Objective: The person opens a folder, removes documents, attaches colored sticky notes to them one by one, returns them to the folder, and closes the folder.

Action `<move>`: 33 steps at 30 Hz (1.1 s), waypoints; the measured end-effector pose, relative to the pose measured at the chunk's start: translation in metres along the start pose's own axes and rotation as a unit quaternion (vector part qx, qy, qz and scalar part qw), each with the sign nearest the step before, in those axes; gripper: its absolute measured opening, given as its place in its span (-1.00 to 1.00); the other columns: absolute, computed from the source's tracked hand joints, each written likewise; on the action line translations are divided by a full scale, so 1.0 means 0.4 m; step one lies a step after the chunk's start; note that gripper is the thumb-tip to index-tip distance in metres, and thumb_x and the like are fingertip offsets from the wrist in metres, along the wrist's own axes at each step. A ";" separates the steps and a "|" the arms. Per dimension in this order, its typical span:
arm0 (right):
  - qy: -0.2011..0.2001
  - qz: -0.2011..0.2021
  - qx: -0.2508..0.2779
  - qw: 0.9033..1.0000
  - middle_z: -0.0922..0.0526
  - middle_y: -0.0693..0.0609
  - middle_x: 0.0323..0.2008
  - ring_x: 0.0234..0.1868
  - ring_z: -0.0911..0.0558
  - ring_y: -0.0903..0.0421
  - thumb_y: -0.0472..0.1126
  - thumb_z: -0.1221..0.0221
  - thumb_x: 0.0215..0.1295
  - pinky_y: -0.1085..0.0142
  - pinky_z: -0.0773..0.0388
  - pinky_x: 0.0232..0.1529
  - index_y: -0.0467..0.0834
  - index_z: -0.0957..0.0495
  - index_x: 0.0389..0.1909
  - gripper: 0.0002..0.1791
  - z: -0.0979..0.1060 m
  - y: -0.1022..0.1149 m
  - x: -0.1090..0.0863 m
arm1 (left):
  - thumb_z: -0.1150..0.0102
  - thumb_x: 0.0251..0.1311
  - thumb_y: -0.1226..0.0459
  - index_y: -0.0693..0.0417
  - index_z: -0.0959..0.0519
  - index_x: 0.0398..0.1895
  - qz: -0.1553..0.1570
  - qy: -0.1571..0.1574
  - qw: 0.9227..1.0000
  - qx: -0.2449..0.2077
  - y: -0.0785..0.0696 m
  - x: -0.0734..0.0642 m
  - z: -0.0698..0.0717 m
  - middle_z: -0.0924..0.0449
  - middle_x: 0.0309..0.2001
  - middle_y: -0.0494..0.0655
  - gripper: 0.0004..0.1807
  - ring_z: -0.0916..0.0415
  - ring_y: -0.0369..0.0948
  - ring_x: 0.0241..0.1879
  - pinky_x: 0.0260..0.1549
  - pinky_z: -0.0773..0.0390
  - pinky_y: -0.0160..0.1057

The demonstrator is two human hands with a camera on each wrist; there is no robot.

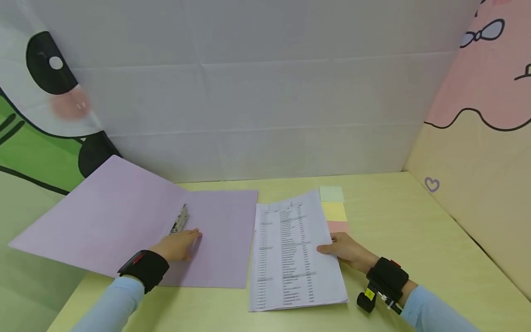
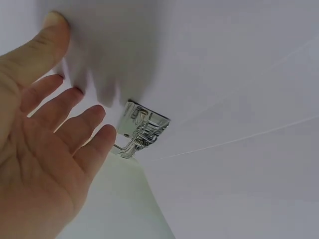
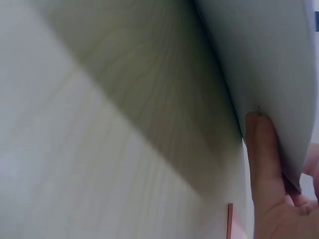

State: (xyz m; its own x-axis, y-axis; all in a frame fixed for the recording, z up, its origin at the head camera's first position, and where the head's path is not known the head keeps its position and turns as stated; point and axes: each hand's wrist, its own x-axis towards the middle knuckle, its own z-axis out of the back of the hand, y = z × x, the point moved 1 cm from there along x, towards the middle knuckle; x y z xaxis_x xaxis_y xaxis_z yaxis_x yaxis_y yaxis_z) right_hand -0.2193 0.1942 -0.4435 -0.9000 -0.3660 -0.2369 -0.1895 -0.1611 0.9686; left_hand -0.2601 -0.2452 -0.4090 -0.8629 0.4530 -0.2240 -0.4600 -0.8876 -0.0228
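A light purple folder (image 1: 226,240) lies spread on the left of the table, its cover raised and leaning left. A silver metal clip (image 1: 179,219) is fixed inside near the fold. My left hand (image 1: 176,245) is over the folder's inner side just below the clip; the left wrist view shows its fingers loosely bent and holding nothing, beside the metal clip (image 2: 142,130). My right hand (image 1: 350,251) pinches the right edge of a printed paper stack (image 1: 286,263), thumb on top. In the right wrist view, fingers (image 3: 264,159) support the underside of the raised paper.
Green, yellow (image 1: 333,211) and pink sticky notes show at the stack's right, partly behind the paper. A white wall (image 1: 265,101) closes the back of the table, and a cartoon-printed wall (image 1: 473,152) bounds the right side.
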 end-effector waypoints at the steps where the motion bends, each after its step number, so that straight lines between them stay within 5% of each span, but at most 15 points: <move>1: 0.000 0.000 -0.001 1.000 -0.64 -0.20 -0.13 -0.20 -0.66 0.00 -0.32 -0.14 0.21 0.24 -0.58 -0.22 -0.41 -0.36 0.13 -0.53 -0.003 0.001 0.002 | -0.39 -0.20 0.42 0.35 -0.34 0.15 0.003 0.000 1.000 -0.001 0.008 0.000 -0.001 -0.29 0.22 0.30 -0.27 -0.27 0.17 0.20 0.09 -0.33 0.10; 33: -0.014 -0.021 -0.039 0.999 -0.66 -0.17 -0.19 -0.27 -0.68 0.02 -0.32 -0.17 0.17 0.25 -0.58 -0.27 -0.39 -0.43 0.05 -0.58 -0.046 -0.003 0.021 | -0.39 -0.23 0.46 0.32 -0.39 0.02 0.075 -0.030 0.996 0.028 0.189 -0.037 0.022 -0.57 -0.16 0.29 -0.38 -0.55 0.10 -0.24 -0.27 -0.51 0.05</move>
State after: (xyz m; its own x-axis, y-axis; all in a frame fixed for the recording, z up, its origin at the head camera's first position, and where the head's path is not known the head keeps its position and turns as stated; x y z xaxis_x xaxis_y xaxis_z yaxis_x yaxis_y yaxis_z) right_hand -0.2196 0.1745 -0.4479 -0.9026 -0.3324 -0.2737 -0.1968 -0.2468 0.9489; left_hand -0.2840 -0.3182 -0.3989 -0.9330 0.3211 -0.1623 -0.3344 -0.9404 0.0620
